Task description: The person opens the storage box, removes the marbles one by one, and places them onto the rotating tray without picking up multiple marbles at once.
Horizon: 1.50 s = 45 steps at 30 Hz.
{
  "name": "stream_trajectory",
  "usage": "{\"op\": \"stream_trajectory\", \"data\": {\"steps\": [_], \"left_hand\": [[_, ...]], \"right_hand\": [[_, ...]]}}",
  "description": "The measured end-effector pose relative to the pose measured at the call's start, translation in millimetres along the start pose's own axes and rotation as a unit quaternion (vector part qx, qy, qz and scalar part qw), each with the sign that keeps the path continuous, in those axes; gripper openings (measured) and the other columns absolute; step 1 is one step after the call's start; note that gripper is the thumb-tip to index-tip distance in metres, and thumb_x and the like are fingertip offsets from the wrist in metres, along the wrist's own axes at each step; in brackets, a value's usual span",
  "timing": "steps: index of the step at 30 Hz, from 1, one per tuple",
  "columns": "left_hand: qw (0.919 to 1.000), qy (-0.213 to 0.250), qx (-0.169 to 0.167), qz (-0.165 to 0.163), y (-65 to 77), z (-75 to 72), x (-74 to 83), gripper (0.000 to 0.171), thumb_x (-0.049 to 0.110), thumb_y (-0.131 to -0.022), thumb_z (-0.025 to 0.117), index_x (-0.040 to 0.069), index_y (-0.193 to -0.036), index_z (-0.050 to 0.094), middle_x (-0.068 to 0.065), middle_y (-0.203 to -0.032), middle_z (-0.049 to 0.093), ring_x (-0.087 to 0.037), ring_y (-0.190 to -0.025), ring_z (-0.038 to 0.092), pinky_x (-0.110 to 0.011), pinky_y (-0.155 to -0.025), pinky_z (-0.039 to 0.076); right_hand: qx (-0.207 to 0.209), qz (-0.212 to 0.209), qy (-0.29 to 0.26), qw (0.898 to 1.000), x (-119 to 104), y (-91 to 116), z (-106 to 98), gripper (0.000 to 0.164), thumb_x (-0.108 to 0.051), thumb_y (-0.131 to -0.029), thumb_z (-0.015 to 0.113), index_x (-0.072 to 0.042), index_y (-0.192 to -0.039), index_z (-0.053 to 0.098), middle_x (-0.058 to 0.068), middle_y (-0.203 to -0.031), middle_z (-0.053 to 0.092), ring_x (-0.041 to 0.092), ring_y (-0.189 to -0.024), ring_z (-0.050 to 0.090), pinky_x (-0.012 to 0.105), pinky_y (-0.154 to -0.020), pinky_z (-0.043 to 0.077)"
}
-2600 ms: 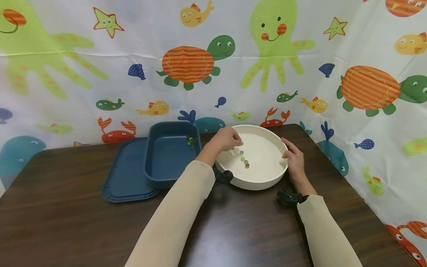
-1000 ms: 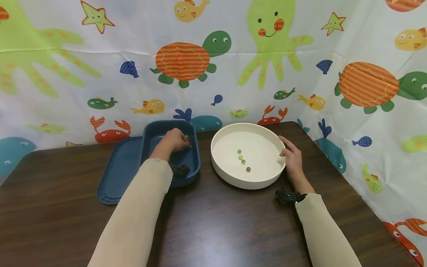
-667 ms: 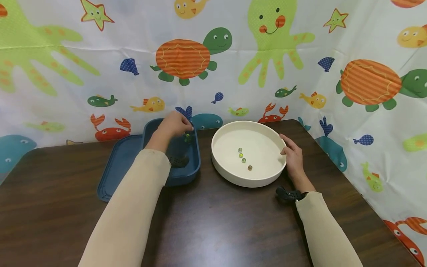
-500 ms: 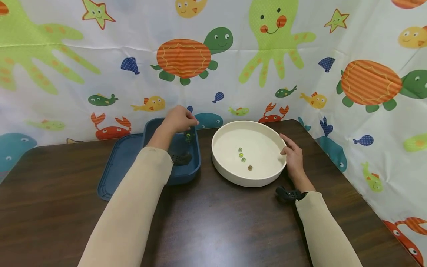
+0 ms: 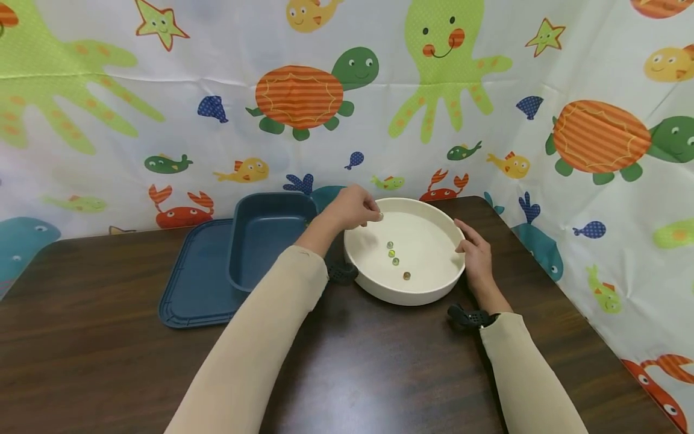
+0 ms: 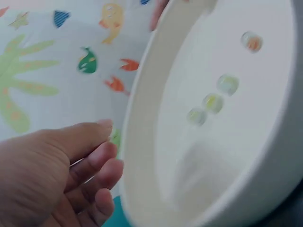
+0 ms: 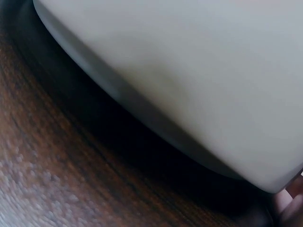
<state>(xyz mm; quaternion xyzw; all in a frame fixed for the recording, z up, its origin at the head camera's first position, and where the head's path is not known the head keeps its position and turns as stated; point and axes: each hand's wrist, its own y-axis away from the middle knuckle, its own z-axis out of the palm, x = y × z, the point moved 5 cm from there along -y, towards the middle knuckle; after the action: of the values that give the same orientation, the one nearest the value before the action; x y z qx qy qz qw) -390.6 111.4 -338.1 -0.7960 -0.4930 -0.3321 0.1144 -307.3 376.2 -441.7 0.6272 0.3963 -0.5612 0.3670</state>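
Over the left part of the round white dish [image 5: 428,235], my left hand [image 5: 349,211] pinches a small marble [image 5: 381,216] between thumb and fingertips. Several glass marbles [image 5: 392,254] lie on the dish's floor, greenish and yellow ones in a short row, with a brownish marble [image 5: 406,275] a little apart toward the front. My right hand [image 5: 477,256] grips the dish's right rim, thumb inside and fingers outside. The dish's outer wall [image 7: 203,85] fills most of the right wrist view. Left of the dish stands a blue rectangular container [image 5: 257,241], partly hidden by the left arm.
A flat blue lid [image 5: 195,283] lies on the dark wooden table [image 5: 108,337], partly under the blue container. Behind and to the right hangs a white curtain [image 5: 336,30] with sea animals, close to the table's back edge.
My left hand has dipped into the blue container, risen with a marble and moved right over the white dish. The brownish marble has rolled slightly away from the others. My right hand stays on the rim.
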Motion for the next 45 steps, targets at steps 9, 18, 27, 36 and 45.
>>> {"op": "stream_trajectory", "data": {"steps": [9, 18, 27, 36, 45], "left_hand": [[0.9989, -0.04, -0.021, 0.013, -16.1, 50.3, 12.5, 0.017, 0.022, -0.095, 0.071, 0.007, -0.097, 0.079, -0.006, -0.093, 0.074, -0.014, -0.075, 0.056, -0.025, -0.066, 0.046], [0.9989, -0.045, -0.015, -0.008, -18.2, 68.3, 6.2, 0.013, 0.021, -0.093, 0.073, 0.009, -0.094, 0.079, -0.004, -0.094, 0.075, -0.013, -0.076, 0.059, -0.025, -0.067, 0.046], [0.9993, -0.035, 0.002, -0.016, -18.8, 72.0, -0.3, 0.012, 0.019, -0.092, 0.073, 0.01, -0.098, 0.078, -0.004, -0.098, 0.076, -0.016, -0.081, 0.062, -0.028, -0.071, 0.049], [0.9985, -0.05, 0.011, -0.018, -18.0, 66.7, 6.5, 0.016, 0.023, -0.093, 0.072, 0.012, -0.103, 0.077, -0.003, -0.106, 0.074, -0.017, -0.086, 0.062, -0.029, -0.073, 0.048], [0.9963, 0.043, 0.074, 0.005, -2.9, 20.5, 9.3, 0.02, 0.016, -0.097, 0.067, 0.007, -0.113, 0.074, -0.01, -0.109, 0.072, -0.024, -0.098, 0.066, -0.036, -0.083, 0.055]], "right_hand": [[-0.009, -0.002, 0.002, 1.0, 2, 1, 2, 0.063, 0.005, -0.087, 0.039, -0.009, -0.147, 0.053, 0.006, -0.158, 0.046, 0.024, -0.143, 0.045, 0.041, -0.121, 0.034], [-0.011, -0.008, 0.003, 1.0, 1, 1, 9, 0.063, 0.005, -0.087, 0.039, -0.01, -0.146, 0.055, 0.006, -0.158, 0.047, 0.025, -0.144, 0.045, 0.042, -0.121, 0.035], [-0.018, -0.011, -0.013, 1.0, 0, 4, 10, 0.064, 0.007, -0.085, 0.04, -0.008, -0.145, 0.055, 0.006, -0.157, 0.047, 0.022, -0.143, 0.045, 0.04, -0.12, 0.035], [-0.022, -0.012, -0.011, 1.0, 1, 4, 7, 0.065, 0.007, -0.085, 0.041, -0.009, -0.146, 0.055, 0.005, -0.157, 0.047, 0.021, -0.143, 0.045, 0.038, -0.118, 0.036], [-0.005, -0.007, 0.0, 1.0, -1, 0, -2, 0.064, 0.005, -0.085, 0.04, -0.01, -0.146, 0.055, 0.005, -0.158, 0.047, 0.022, -0.144, 0.043, 0.04, -0.119, 0.035]]}}
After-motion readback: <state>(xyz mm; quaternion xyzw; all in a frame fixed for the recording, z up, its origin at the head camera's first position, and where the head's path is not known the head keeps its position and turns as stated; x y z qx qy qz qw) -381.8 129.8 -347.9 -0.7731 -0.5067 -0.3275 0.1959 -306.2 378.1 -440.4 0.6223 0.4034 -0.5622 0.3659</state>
